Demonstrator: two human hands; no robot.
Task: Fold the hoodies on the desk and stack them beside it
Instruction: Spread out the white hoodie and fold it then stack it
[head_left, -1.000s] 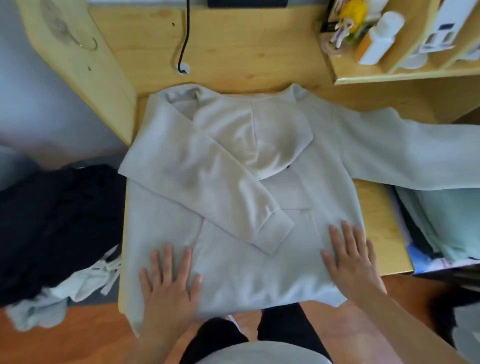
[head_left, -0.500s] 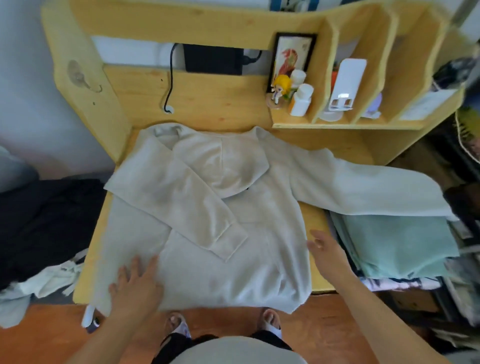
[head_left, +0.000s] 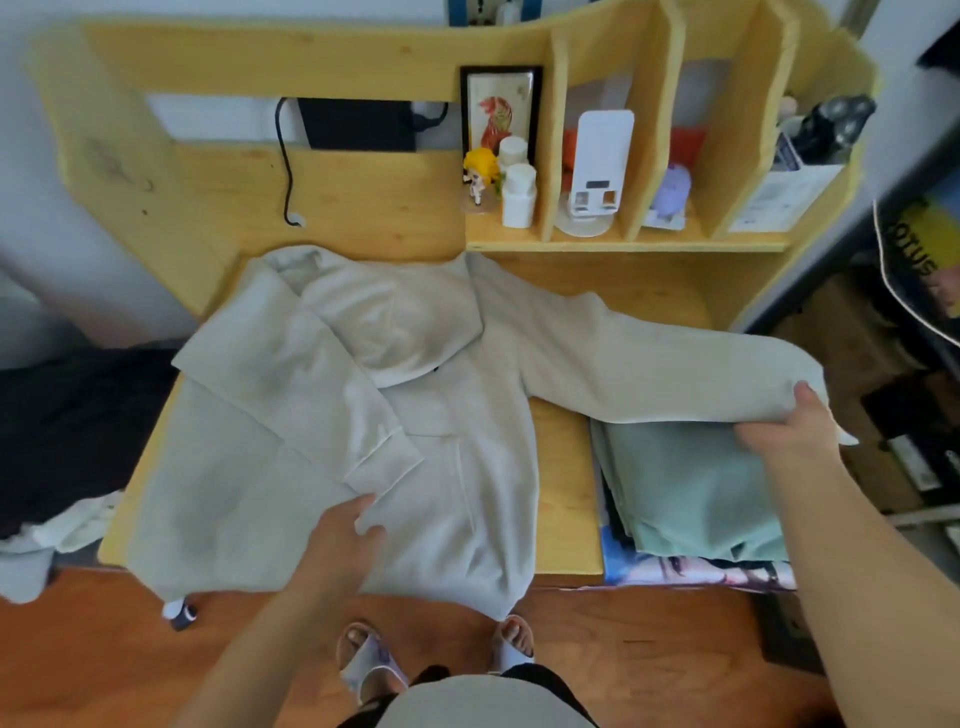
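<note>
Sleeve work is the step I judge to be in hand: the cream hoodie (head_left: 457, 467) lies face up across the wooden desk (head_left: 563, 499), hood (head_left: 400, 322) at twelve o'clock, hem hanging over the near edge at six. One sleeve (head_left: 311, 395) is already folded diagonally across the chest. The other sleeve (head_left: 649, 374) stretches out to three o'clock, past the desk edge and over the folded green garment (head_left: 696, 493) on the stack beside it.

My right hand (head_left: 789, 426) grips that sleeve's cuff end, thumb on top and fingers curled underneath. My left hand (head_left: 337, 535) lies at seven o'clock on the body, near the folded cuff, fingers bent and seemingly pinching a little fabric; I cannot tell how firm that hold is.

To do this well I would keep the left hand pinning the body so nothing slides, then carry the cuff in a low arc towards nine o'clock, creasing at the shoulder seam. Lay it flat across the first sleeve, keeping the side edge straight. Dragging risks disturbing the green stack below.
</note>
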